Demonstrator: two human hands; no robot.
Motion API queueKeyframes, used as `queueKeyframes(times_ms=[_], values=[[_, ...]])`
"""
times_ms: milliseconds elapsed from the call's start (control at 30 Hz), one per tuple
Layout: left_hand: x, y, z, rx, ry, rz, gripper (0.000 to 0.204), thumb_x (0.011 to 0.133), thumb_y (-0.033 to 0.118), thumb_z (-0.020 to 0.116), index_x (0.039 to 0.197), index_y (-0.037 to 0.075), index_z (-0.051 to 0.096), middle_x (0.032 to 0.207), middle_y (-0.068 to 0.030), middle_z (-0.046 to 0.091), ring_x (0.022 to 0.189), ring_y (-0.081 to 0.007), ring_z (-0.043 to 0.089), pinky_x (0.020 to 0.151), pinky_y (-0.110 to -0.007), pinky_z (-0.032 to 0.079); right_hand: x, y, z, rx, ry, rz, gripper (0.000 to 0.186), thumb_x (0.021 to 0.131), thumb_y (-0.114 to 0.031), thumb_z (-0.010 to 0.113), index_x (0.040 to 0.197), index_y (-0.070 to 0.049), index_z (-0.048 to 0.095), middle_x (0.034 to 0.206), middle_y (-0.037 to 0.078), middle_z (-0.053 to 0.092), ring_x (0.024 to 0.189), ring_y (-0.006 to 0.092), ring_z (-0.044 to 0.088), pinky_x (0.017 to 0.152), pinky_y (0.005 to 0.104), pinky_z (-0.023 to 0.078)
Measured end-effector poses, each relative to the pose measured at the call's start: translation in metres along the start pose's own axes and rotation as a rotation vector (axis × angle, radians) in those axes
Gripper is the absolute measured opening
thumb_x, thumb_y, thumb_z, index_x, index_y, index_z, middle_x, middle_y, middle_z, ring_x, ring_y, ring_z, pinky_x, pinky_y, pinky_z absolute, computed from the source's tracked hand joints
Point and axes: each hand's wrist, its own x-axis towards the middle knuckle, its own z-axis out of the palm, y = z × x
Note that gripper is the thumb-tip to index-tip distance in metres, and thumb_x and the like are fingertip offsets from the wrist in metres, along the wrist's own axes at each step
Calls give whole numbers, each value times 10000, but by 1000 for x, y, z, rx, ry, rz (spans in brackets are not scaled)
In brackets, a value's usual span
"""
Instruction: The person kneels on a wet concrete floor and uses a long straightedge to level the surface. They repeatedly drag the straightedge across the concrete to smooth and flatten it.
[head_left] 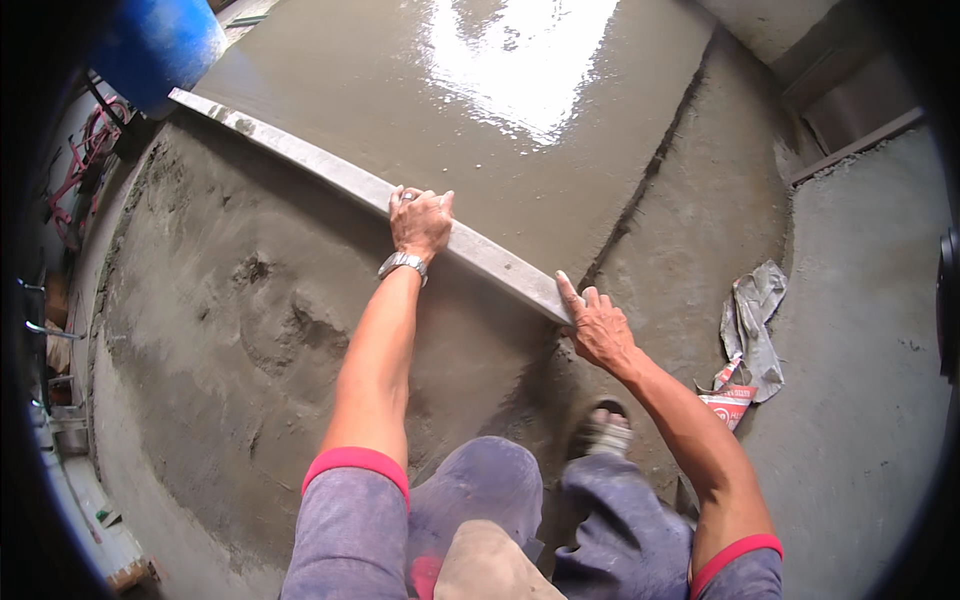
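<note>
A long, straight metal screed bar (320, 165) lies slantwise across wet concrete (500, 190), from the far left to the middle right. My left hand (421, 224) is closed over the bar near its middle, with a watch on the wrist. At the bar's near right end my right hand (600, 328) grips it, its index finger stretched along the top. Beyond the bar the concrete is smooth and shiny with water. On the near side the rougher concrete (250, 310) has lumps and hollows. Fingers under the bar are hidden.
A blue barrel (160, 50) stands by the bar's far end. A dark groove (655, 165) runs along the smooth surface's right edge. A crumpled paper sack (752, 330) lies at right near a grey wall (860, 400). A pink bicycle (85, 160) is at far left. My sandalled foot (603, 430) is below my right hand.
</note>
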Motion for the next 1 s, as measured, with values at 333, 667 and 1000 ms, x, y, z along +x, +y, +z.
queueKeyframes(times_ms=[333,667,1000], values=[[0,1,-1,-30,-9,68,438,1000,375,493,774,107,755,799,-94,723,968,-264,635,1067,-465,337,0,7,33,85,345,-8,897,696,-360,847,1375,38,418,1262,202,543,999,338,638,813,413,537],[2,0,-2,-50,-93,180,381,978,345,559,736,119,747,719,-76,707,826,-266,660,1012,-441,382,-2,11,36,156,396,1,899,663,-324,865,1390,23,467,1116,155,612,953,302,652,780,385,543],[12,-4,-16,11,-176,223,437,992,352,519,717,114,761,789,-67,719,885,-269,634,1027,-434,364,-2,17,37,145,402,-34,680,676,-296,838,1225,-37,532,904,133,605,768,309,642,659,405,528]])
